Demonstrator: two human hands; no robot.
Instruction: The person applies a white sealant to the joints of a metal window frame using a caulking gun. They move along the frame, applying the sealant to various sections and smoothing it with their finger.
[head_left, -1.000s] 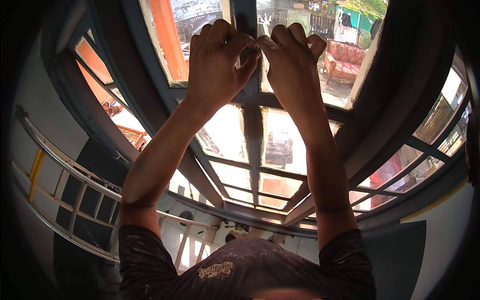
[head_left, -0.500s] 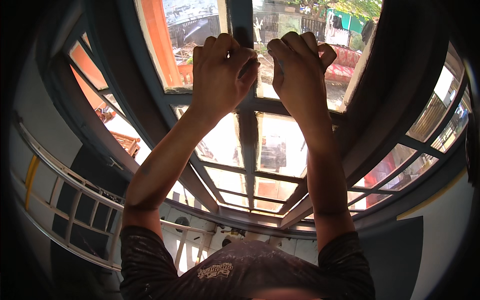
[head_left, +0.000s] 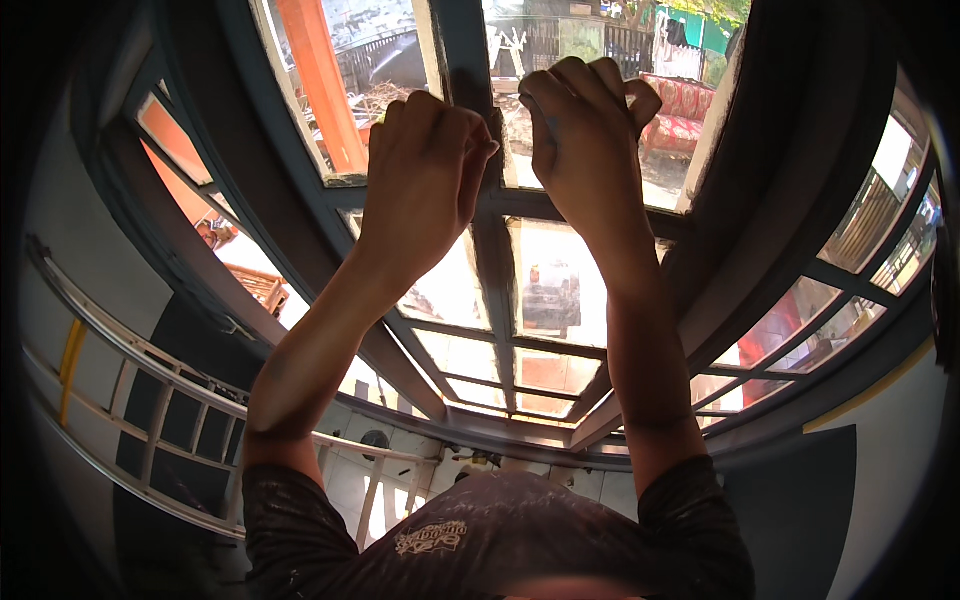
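Observation:
Both my arms are raised in front of a tall window with a dark grey frame (head_left: 465, 50) and several panes. My left hand (head_left: 420, 175) is closed in a pinch beside the central upright bar, its thumb and fingers pressed together. Across the bar, my right hand (head_left: 590, 140) is curled with its fingertips turned towards the bar. A small bluish patch shows near its thumb; I cannot tell what it is. Whatever either hand may hold is hidden by the fingers. The lower window pane (head_left: 560, 285) lies below my hands, bordered by whitish, rough edges.
A metal ladder-like frame (head_left: 150, 430) stands at lower left. More windows (head_left: 850, 280) curve along the right, above a grey and white wall (head_left: 800, 500). Outside are an orange post (head_left: 320, 80) and a red patterned sofa (head_left: 675, 110). Small items lie on the tiled floor (head_left: 410, 445).
My left hand has moved slightly down and left, and the gap between its thumb and fingers has closed. My right hand stays curled, with little movement. The whole view has shifted slightly.

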